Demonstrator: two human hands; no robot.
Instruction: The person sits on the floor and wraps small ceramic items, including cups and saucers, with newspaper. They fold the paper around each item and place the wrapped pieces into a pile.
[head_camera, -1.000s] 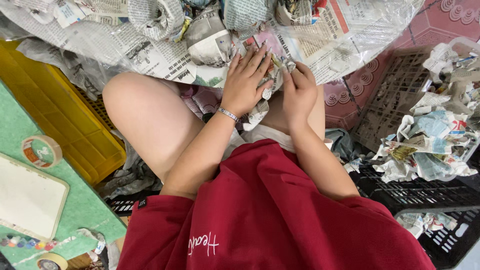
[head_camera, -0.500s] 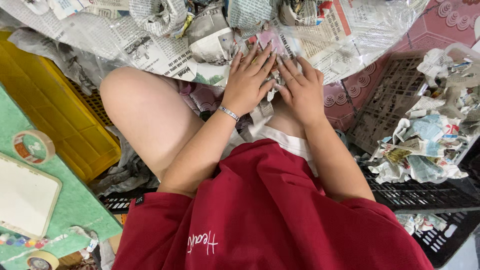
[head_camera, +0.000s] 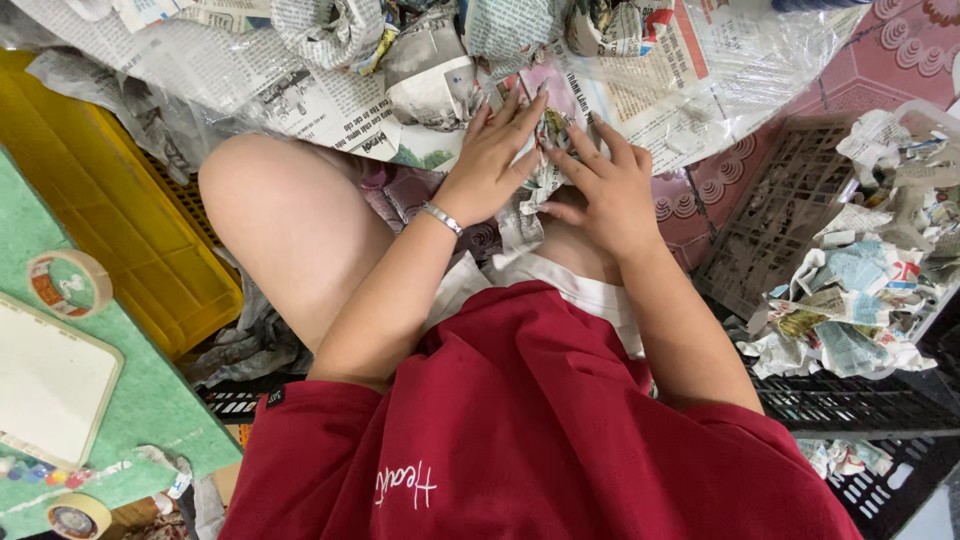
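Pressing down side by side, both hands lie flat with fingers spread on a small crumpled newspaper piece (head_camera: 545, 170) that rests on the person's lap; the left hand (head_camera: 492, 160) covers its left part, a silver bracelet (head_camera: 441, 217) at the wrist; the right hand (head_camera: 606, 192) touches its right part, fingertips meeting the left hand's over the paper; neither hand is closed around it. Just beyond the fingertips lie newspaper sheets under clear plastic film (head_camera: 700, 90), with rolled newspaper wads (head_camera: 330, 30) further left. Well to the left of the left hand sits a yellow crate (head_camera: 110, 230), and nearer the body a tape roll (head_camera: 68, 283) on a green worktop (head_camera: 150, 400). To the right of the right hand, a dark crate (head_camera: 850, 400) holds crumpled newspaper balls (head_camera: 850, 310).
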